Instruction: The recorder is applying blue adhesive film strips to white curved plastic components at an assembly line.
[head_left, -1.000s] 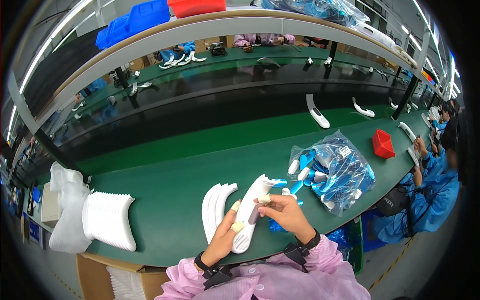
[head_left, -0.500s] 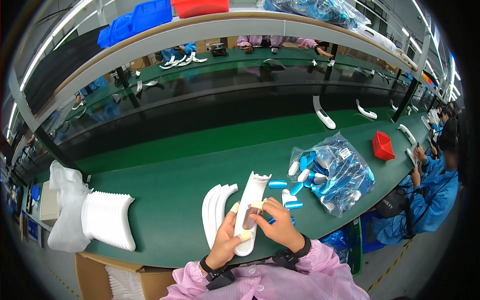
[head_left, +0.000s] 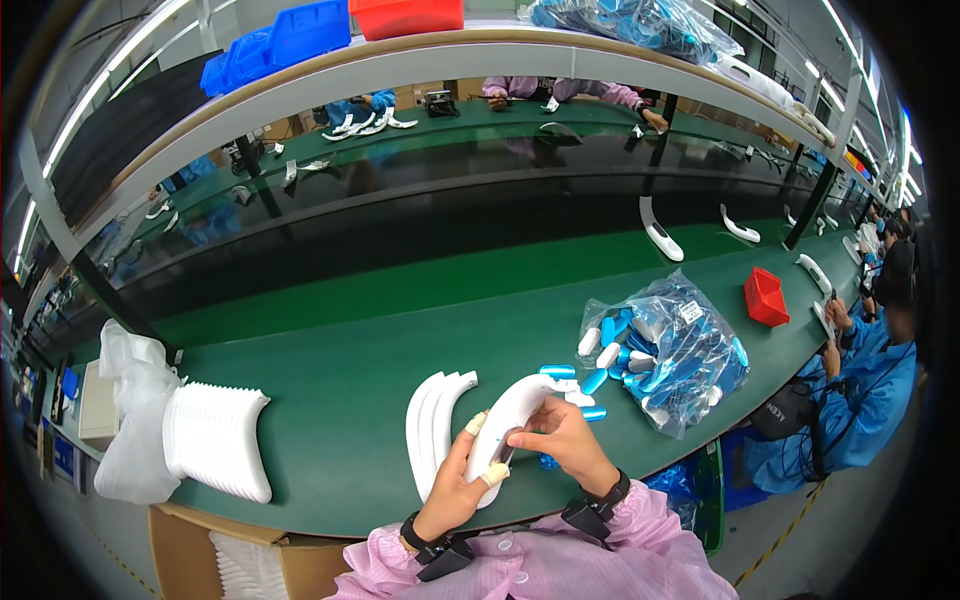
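Observation:
A curved white plastic shell (head_left: 512, 402) with a dark slot is held tilted over the green table. My left hand (head_left: 462, 488) closes around its lower end, thumb and fingers on either side; pale finger covers show on some fingertips. My right hand (head_left: 566, 446) grips the shell's right edge, its thumb at the slot and the other fingers partly hidden behind. Beside the left hand lie several similar curved white shells (head_left: 428, 430), set side by side. Just beyond the right hand are loose oval blue pieces (head_left: 593, 381) and white ones.
A clear bag (head_left: 690, 360) of blue and white ovals and a red bin (head_left: 765, 297) stand to the right. Stacked white shells (head_left: 215, 440) sit left. Beyond the table runs a green belt (head_left: 400, 275) carrying shells. A co-worker (head_left: 840, 390) sits at the right.
The shell has turned in my hands: its notched upper end and broad open face have swung away, and a smooth curved side now shows. My right hand has shifted slightly right.

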